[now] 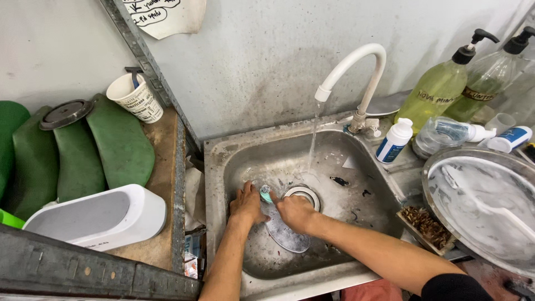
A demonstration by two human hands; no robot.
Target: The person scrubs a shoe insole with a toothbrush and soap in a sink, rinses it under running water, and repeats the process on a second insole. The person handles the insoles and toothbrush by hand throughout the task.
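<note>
In the lower middle of the frame we see both hands down in the square stainless-steel sink [223,167]. The left hand [247,203] lies with fingers spread and mostly flat, pressing on the upper left edge of a flat, grey, oval insole-shaped piece [285,233] that rests on the sink floor. The right hand [295,212] is closed in a fist around a small brush with a teal handle [266,194], whose tip shows just between the two hands, above the grey piece. We cannot tell whether the bristles touch the piece, since the hand hides them.

Just right of the right hand sits the round metal drain ring [304,193]. Above it, at centre frame, a white curved tap [356,72] pours a thin stream of water [313,139] onto the sink floor near the drain.

In the upper right stand two pump bottles of yellow-green liquid [440,86] and, before them, a small white bottle with a blue label [393,140]. At the right edge lies a large round metal basin [482,195] with soapy residue. On the left, on a wooden shelf [161,189], we see dark green sole-shaped pieces [120,142], a patterned paper cup [135,98] and a white rounded container [100,217].
</note>
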